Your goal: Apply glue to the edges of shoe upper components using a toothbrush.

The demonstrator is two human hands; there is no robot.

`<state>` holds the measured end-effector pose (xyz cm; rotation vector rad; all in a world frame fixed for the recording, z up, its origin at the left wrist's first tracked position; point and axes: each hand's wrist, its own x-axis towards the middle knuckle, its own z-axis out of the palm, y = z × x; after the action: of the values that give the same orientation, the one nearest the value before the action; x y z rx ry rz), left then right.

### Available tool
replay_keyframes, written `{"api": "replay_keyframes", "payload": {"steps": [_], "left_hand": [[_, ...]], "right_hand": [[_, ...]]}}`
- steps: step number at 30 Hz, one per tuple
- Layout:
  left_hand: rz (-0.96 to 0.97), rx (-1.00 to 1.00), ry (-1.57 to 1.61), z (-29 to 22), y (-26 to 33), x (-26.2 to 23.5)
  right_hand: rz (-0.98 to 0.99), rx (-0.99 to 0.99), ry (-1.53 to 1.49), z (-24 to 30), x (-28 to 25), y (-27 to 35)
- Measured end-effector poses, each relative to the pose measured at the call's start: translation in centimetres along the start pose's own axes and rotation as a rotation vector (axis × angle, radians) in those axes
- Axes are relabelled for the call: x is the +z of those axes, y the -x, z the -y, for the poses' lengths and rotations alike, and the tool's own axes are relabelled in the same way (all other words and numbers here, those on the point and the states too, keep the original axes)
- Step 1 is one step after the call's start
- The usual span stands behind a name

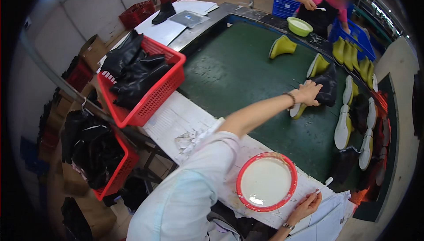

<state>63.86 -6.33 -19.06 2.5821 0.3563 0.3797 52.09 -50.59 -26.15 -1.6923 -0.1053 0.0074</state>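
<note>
— We're at a green belt beside our desk. Where's the boot?
— Our left hand has its grip closed on a black boot, out on the belt.
— And our right hand?
— It pinches a brush by the glue bowl. More boots wait unglued, we judge.

left hand: arm outstretched, fingers curled | right hand: low, fingers closed

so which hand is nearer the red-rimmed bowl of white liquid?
Right. The right hand rests on the table just beside the red-rimmed bowl, apart from its rim. The left hand is stretched far out over the green belt, on a black boot.
</note>
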Motion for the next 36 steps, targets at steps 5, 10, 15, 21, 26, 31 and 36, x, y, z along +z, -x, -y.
{"api": "replay_keyframes", "payload": {"steps": [5, 10, 15, 21, 26, 31, 36], "left_hand": [[-0.407, 0.244, -0.23, 5.0, 14.8, -18.1], [-0.877, -0.435, -0.761, 23.1, 37.2, -37.7], [-1.173, -1.618, -0.468, 25.8, 52.9, -44.2], [-0.618, -0.792, -0.386, 21.6, 56.9, -40.4], [-0.208, -0.841, -0.502, 19.8, 54.5, -38.5], [-0.327, -0.929, -0.364, 24.3, 55.7, -39.9], [-0.687, -0.789, -0.592, 22.1, 54.1, -43.4]], "right_hand": [[-0.026, -0.057, -0.014, -2.1, -1.3, -1.4], [0.017, -0.069, 0.037, -2.7, -0.3, -1.9], [0.023, -0.088, 0.054, -2.2, -0.8, -2.0], [-0.013, -0.1, 0.092, -2.5, -1.3, -2.1], [-0.013, -0.171, 0.069, -5.3, -1.8, -3.9], [0.088, -0.063, 0.034, -4.2, -1.9, -2.8], [0.14, -0.064, -0.01, -2.3, -0.9, -1.7]]}}
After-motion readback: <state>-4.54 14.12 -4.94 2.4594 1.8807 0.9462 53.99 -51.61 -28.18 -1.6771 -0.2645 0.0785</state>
